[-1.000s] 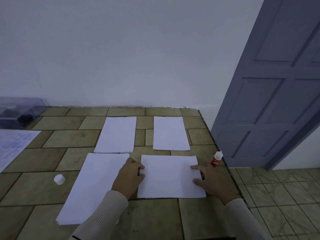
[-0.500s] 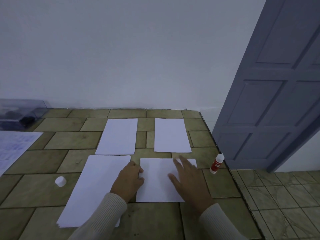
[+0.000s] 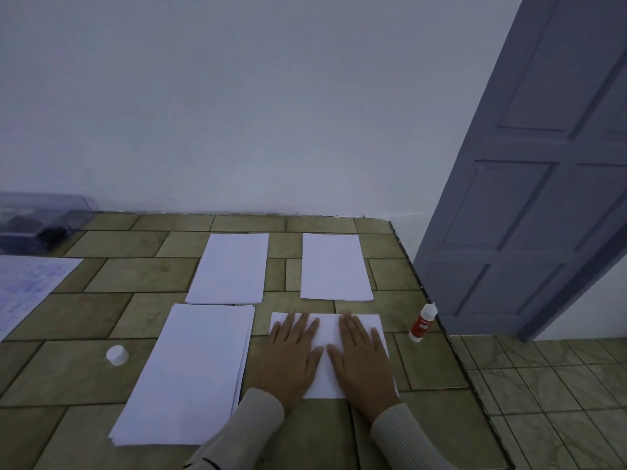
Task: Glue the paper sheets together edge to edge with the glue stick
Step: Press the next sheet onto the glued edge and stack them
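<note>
Faced a brown-tiled desk [image 3: 101, 368] set against a bare white wall [image 3: 237, 96], with a grey-blue door [image 3: 526, 198] to the right. Pressed left grip [image 3: 291, 354] and right grip [image 3: 363, 357] side by side, palms down, fingers straight and spread, on the near right sheet [image 3: 325, 330]; clasped nothing in either. Judged this as flattening and steadying the paper, perhaps to bed down a glued edge or line it up, though saw no seam. Found a thicker stack [image 3: 193, 368] just to its left, not touching, with a far left sheet [image 3: 230, 266] and a far right sheet [image 3: 334, 266] behind, all white, flat and apart. Found the glue stick [image 3: 422, 322], red-labelled and white-topped, upright near the desk's right edge, beside the pressed sheet, and a small white cap [image 3: 117, 355] well away at the left.
</note>
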